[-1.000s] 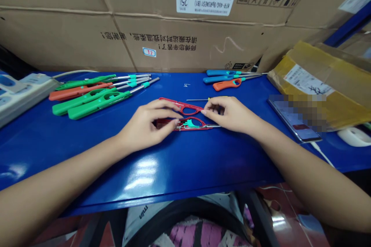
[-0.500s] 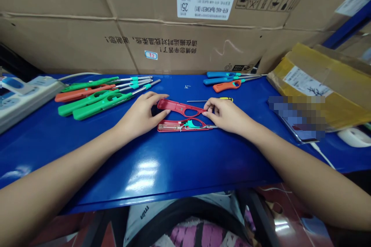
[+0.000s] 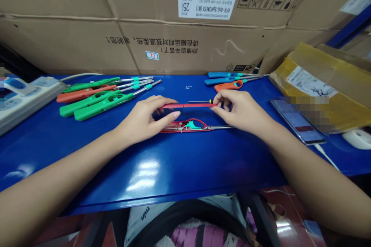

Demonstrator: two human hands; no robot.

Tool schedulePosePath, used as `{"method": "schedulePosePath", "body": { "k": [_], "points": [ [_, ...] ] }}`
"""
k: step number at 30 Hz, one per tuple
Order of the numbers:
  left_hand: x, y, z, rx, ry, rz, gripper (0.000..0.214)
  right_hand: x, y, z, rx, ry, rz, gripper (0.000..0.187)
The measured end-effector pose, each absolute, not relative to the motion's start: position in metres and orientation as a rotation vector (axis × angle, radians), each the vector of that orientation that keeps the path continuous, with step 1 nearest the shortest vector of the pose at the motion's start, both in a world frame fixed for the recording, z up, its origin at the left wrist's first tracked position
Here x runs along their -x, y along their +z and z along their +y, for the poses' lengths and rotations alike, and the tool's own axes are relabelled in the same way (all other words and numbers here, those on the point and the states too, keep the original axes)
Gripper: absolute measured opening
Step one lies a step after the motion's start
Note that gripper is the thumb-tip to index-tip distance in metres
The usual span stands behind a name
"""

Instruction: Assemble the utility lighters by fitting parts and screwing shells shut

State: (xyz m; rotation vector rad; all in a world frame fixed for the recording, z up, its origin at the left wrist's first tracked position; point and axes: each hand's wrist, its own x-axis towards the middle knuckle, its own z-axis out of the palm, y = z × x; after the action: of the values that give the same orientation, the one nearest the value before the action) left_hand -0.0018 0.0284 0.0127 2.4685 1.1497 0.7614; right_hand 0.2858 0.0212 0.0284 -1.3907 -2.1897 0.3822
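Note:
Between my hands a red lighter casing half is held up, turned edge-on to me. My left hand grips its left end, and my right hand pinches its right end. Just below it on the table lies the other half of the red lighter, open side up. Inside that half show a clear tank, a thin white wire and a turquoise trigger, and a metal tube points right. Behind the held half lies a screwdriver, its handle partly hidden by my right hand.
Several green and orange lighters lie at left beside a white power strip. Blue and orange lighters lie at back right. A phone and a taped package are at right. A large cardboard box stands behind the blue table.
The held red casing half has turned from showing its inner face to lying edge-on. My right hand has moved slightly right, uncovering more of the metal tube.

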Motion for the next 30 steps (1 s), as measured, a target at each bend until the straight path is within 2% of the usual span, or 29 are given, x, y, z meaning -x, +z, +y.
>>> {"method": "schedulePosePath", "body": {
  "k": [5,11,15,22,30],
  "points": [
    [0.004,0.018,0.029,-2.504,0.684,1.01,0.043,-0.286,0.034,0.018,1.428,0.579,-2.238,0.011],
    [0.009,0.029,0.031,-2.456,0.596,0.926,0.037,-0.286,0.039,0.015,1.414,0.874,-2.276,0.031],
    [0.014,0.032,0.035,-2.366,0.568,0.949,0.039,-0.286,0.036,0.018,1.418,0.933,-2.216,0.033],
    [0.027,0.034,0.048,-2.184,0.266,1.02,0.043,-0.289,0.038,0.021,1.565,0.776,-2.2,0.029],
    [0.022,0.029,0.049,-2.059,0.228,1.082,0.053,-0.291,0.025,0.024,1.637,0.574,-2.377,0.03]
  ]
}}
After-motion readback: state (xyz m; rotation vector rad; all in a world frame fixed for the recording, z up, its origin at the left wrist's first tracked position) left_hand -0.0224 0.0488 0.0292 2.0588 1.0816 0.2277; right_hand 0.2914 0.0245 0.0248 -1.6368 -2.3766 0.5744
